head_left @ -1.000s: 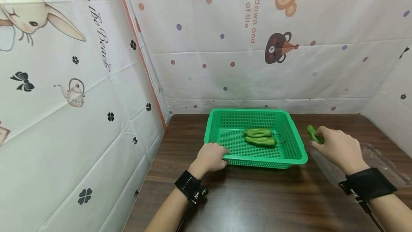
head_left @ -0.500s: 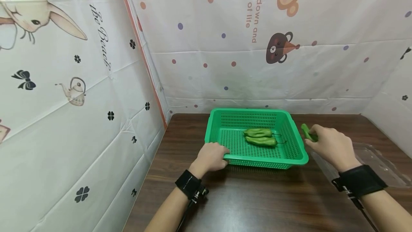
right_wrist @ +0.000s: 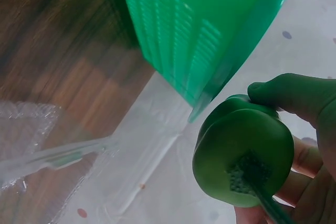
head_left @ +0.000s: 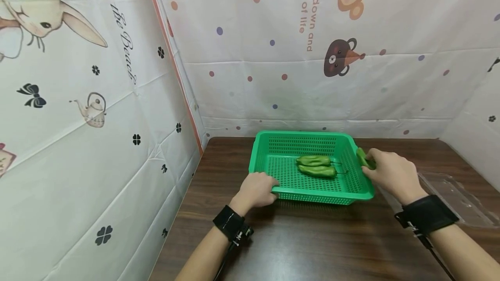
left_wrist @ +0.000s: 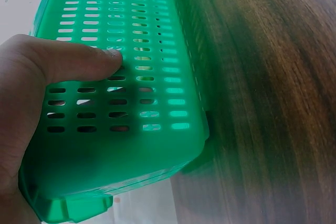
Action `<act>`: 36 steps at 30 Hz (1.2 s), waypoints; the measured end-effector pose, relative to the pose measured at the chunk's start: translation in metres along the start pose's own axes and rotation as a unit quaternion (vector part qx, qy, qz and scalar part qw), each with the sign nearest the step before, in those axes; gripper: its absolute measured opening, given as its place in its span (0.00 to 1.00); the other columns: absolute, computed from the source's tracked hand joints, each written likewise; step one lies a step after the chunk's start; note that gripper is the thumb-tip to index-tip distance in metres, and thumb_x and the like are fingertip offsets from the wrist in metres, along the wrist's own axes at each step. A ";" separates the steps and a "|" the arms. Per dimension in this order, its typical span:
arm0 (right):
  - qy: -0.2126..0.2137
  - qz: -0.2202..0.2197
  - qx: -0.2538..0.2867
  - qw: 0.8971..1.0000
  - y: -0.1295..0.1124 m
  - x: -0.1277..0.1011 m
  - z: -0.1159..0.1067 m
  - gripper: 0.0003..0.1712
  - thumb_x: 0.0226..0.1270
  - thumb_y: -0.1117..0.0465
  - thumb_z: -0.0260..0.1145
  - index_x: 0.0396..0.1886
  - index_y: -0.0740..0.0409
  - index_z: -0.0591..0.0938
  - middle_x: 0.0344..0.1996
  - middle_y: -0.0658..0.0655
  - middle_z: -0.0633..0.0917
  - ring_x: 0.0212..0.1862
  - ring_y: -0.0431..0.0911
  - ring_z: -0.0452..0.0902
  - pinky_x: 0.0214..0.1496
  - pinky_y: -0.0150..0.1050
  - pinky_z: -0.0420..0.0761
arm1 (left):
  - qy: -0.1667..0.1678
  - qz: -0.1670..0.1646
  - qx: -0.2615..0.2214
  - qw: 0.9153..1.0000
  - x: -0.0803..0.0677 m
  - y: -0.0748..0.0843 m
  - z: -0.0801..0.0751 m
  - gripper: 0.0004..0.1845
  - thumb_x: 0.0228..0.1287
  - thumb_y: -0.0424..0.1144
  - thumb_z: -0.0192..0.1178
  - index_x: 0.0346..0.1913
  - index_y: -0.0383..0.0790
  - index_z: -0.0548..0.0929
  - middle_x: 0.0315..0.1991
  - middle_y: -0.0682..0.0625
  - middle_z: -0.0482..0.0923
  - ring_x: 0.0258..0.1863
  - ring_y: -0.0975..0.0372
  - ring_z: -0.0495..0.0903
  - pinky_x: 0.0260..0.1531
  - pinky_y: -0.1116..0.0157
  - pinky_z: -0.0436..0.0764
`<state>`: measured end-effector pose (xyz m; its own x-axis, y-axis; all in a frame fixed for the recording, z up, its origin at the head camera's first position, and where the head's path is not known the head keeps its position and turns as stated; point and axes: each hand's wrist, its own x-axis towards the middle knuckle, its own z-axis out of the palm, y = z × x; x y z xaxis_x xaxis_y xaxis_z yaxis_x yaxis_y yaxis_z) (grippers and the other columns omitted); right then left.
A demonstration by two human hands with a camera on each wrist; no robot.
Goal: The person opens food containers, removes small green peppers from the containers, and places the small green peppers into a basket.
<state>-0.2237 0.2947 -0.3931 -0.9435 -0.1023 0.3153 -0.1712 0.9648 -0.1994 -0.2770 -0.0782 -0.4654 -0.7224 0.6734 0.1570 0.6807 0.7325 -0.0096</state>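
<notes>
A green plastic basket (head_left: pixel 300 194) with slotted walls stands on the table. Inside it lie two green peppers (head_left: pixel 317 171) side by side, stems toward the right. My left hand (head_left: pixel 258 189) grips the basket's near left corner; in the left wrist view its thumb (left_wrist: pixel 84 64) presses the outside of the slotted wall. At the basket's right rim, my right hand (head_left: pixel 390 172) holds another green pepper (head_left: pixel 363 158) between thumb and fingers. The right wrist view shows this pepper (right_wrist: pixel 244 153) stem end toward the camera, close beside the basket wall (right_wrist: pixel 178 35).
A clear plastic tray (head_left: pixel 457 198) lies on the dark wood table (head_left: pixel 312 242) to the right, partly behind the right forearm. White printed sheets (head_left: pixel 242 55) hang at the back and left. Each wrist wears a black strap (head_left: pixel 425 214) with a cable.
My right hand has moved left with the pepper, from over the clear tray to the basket's right rim. The left hand and the basket have stayed in place.
</notes>
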 end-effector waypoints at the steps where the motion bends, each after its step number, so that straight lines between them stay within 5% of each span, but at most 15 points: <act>1: 0.000 -0.003 -0.002 1.000 -0.002 0.001 0.000 0.19 0.63 0.55 0.73 0.47 0.64 0.83 0.26 0.57 0.85 0.21 0.43 0.71 0.20 0.39 0.66 | 0.000 0.000 0.000 1.000 0.000 0.000 0.000 0.06 0.63 0.49 0.67 0.41 0.58 0.90 0.21 0.62 0.76 0.19 0.68 0.68 0.19 0.70 0.66; 36: -0.014 -0.072 -0.027 0.997 -0.043 0.026 0.016 0.15 0.60 0.57 0.76 0.43 0.59 0.84 0.26 0.53 0.83 0.23 0.43 0.71 0.21 0.38 0.66 | -0.001 -0.002 -0.003 1.000 -0.002 0.001 -0.004 0.09 0.63 0.48 0.67 0.45 0.59 0.90 0.25 0.62 0.82 0.20 0.69 0.70 0.20 0.70 0.66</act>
<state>-0.2454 0.2467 -0.3914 -0.9179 -0.2462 0.3111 -0.2901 0.9515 -0.1029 -0.2745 -0.0791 -0.4614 -0.7246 0.6713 0.1559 0.6791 0.7340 -0.0040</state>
